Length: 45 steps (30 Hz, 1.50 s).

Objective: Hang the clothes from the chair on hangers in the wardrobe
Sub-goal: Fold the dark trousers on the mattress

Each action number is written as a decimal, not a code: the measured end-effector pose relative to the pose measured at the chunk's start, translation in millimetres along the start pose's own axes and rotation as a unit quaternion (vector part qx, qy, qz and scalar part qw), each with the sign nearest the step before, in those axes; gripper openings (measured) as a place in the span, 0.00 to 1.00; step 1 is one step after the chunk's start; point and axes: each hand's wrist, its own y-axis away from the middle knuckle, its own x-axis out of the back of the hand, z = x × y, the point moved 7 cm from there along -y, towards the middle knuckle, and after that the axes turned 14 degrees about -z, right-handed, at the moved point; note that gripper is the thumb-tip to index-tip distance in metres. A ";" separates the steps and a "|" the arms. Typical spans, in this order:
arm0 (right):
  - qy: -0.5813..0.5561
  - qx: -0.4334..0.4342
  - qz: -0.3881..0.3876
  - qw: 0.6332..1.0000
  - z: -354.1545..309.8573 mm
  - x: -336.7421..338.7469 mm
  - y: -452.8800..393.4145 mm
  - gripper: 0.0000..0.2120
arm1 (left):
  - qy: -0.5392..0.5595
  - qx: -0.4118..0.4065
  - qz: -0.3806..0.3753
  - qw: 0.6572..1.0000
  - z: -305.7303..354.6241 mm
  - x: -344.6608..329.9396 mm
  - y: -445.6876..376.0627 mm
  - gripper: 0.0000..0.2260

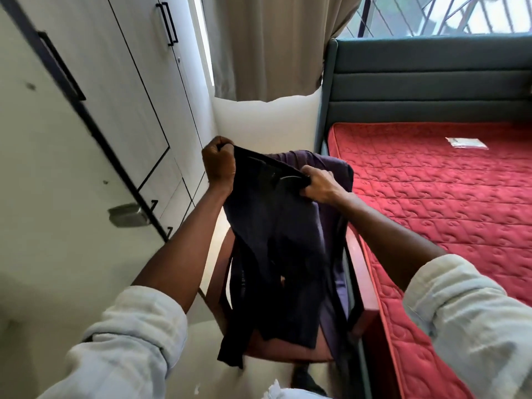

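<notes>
Rolled white sleeves [135, 335] nearest; both hands, left hand [218, 165] and right hand [318, 184], grip the dark garment [273, 226] above the chair [361, 272], fingers clenched on its top edge; trailing hem may snag the armrest.

Wardrobe [86, 116] left, bed [431, 197] right, chair [362, 272] between, garment [276, 231] above chair.

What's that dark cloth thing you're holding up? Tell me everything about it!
The dark garment is navy-black, soft fabric, hanging limp with loose ends dangling near the chair seat. The left hand fists one top corner; the right hand pinches the other, stretching the top edge between them. A purple garment lies behind it. What kind of clothing it is cannot be told.
</notes>
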 end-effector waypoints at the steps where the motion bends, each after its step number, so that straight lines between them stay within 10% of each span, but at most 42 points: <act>1: 0.036 -0.001 0.013 0.999 -6.5 -4.2 20.8 0.14 | 0.001 -0.007 0.019 1.000 7.3 12.5 16.0 0.10; 25: 0.007 -0.156 0.329 0.931 -16.2 -45.8 466.0 0.11 | 0.044 0.039 0.253 0.966 131.3 70.7 379.1 0.09; 31: -0.138 -0.208 0.142 0.958 7.8 -65.7 549.6 0.24 | 0.005 0.147 0.264 0.953 133.7 55.6 503.0 0.11; 39: -0.344 -0.056 -0.256 0.902 -23.7 -56.9 663.8 0.11 | -0.009 0.191 0.196 0.962 179.8 68.9 578.9 0.09; 45: -0.043 -0.242 -0.019 0.969 7.2 -41.0 729.0 0.13 | -0.017 0.249 0.089 0.964 166.1 68.6 656.6 0.05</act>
